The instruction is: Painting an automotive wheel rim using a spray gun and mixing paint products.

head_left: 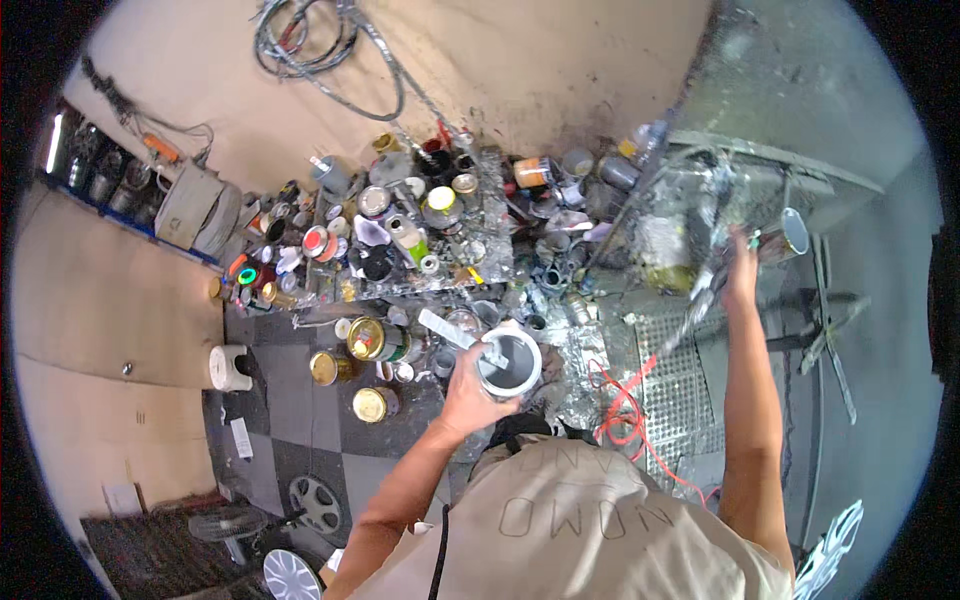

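Head view: the left hand [468, 398] clasps a paint can [537, 372], its stir stick [447, 329] slanting leftward, while the right hand [741, 268], grip unclear, is well rightward beside a cup [795, 231].

Component count: two hands, the left hand [472, 390] and the right hand [741, 268]; one pale-rimmed pot [530, 358]; one flat stick [447, 328]; one cup-fitted tool [785, 238]. Floor level: three gold-coloured cans [375, 404], one white cylinder [228, 368], one red hose [626, 410], one perforated grate [668, 375], three wheel covers [292, 577]. Wall: one coiled cable [400, 75]. Table containers [441, 207]: numerous, too crowded to count.
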Available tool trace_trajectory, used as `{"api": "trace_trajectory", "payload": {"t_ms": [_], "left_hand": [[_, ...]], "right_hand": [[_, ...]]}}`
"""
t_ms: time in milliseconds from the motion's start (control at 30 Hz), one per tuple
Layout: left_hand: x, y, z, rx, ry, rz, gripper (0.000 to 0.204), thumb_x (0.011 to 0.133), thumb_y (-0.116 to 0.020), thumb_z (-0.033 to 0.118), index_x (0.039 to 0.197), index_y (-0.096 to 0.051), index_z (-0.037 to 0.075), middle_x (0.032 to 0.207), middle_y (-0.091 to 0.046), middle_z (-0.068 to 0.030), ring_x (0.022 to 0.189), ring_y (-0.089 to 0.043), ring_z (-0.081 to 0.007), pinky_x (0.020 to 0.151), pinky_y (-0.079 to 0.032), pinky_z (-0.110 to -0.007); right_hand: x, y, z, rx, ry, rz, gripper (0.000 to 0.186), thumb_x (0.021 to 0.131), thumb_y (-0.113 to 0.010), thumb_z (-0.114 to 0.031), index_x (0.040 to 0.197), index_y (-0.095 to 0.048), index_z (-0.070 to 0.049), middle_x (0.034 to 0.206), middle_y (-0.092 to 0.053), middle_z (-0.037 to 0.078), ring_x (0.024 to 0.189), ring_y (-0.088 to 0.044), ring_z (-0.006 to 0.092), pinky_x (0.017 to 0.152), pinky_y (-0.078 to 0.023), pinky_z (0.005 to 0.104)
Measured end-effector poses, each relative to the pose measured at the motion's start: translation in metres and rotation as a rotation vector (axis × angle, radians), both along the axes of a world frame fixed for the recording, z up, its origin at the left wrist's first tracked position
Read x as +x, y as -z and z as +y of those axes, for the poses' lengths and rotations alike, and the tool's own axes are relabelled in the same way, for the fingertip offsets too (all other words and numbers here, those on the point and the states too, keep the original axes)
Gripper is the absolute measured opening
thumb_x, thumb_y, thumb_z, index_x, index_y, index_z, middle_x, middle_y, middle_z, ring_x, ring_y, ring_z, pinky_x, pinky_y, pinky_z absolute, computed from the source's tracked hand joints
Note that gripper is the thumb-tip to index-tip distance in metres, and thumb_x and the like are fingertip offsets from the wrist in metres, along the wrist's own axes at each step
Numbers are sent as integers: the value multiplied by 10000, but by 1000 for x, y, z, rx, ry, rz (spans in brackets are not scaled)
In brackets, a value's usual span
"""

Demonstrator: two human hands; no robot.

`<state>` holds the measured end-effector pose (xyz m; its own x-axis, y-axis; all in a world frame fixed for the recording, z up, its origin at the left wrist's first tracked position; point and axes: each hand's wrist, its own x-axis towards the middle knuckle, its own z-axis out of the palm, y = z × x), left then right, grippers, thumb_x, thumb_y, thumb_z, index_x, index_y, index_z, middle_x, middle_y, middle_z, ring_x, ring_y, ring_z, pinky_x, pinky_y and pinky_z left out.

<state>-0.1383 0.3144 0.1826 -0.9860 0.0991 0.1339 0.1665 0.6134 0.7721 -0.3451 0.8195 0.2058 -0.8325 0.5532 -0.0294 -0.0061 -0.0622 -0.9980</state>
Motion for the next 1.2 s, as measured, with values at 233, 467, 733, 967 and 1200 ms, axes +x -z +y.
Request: {"api": "trace_trajectory", "payload": {"t_ms": [233, 467, 733, 967, 1200], "left_hand": [[-34, -48, 54, -110, 222, 282, 1009, 607, -943, 190, 1448, -392, 106, 1486, -458, -337, 1319, -486, -548, 1145, -415, -608], [-47, -95, 131, -303, 476, 571, 1056, 569, -957, 171, 1481, -425, 158, 1513, -427, -295, 1373, -444, -544, 1143, -381, -648], [-36, -155, 191, -459, 766, 715, 980, 515, -956, 176, 1405, -548, 150, 1522, -434, -255, 1433, -426, -474, 1165, -340, -618], [-18, -185, 217, -675, 853, 765, 769, 600, -948, 214, 1317, -677, 141, 1528, -459, -250, 1473, -392, -462, 1189, -318, -644], [-13, -195, 226, -834, 873, 858, 769, 579, -935, 172, 1287, -644, 95, 1535, -445, -276, 1455, -412, -501, 1171, -350, -647]], "right_hand": [[208, 35, -48, 558, -244, -385, 786, 907, -699, -79, 1600, -352, 52, 1474, -583, 315, 1323, -611, 363, 1124, -464, 440], [304, 48, -115, 638, -642, -491, 812, 845, -598, -10, 1611, -331, 30, 1513, -515, 351, 1389, -534, 481, 1179, -438, 488], [322, 13, -121, 572, -665, -364, 842, 828, -582, -40, 1610, -287, 63, 1445, -522, 430, 1348, -554, 516, 1169, -442, 491], [333, 3, -113, 527, -669, -363, 799, 842, -562, -44, 1587, -304, 85, 1445, -535, 415, 1361, -551, 508, 1176, -435, 490], [337, 23, -115, 508, -665, -300, 730, 852, -559, -49, 1542, -375, 105, 1451, -535, 407, 1371, -543, 502, 1175, -432, 491]]}}
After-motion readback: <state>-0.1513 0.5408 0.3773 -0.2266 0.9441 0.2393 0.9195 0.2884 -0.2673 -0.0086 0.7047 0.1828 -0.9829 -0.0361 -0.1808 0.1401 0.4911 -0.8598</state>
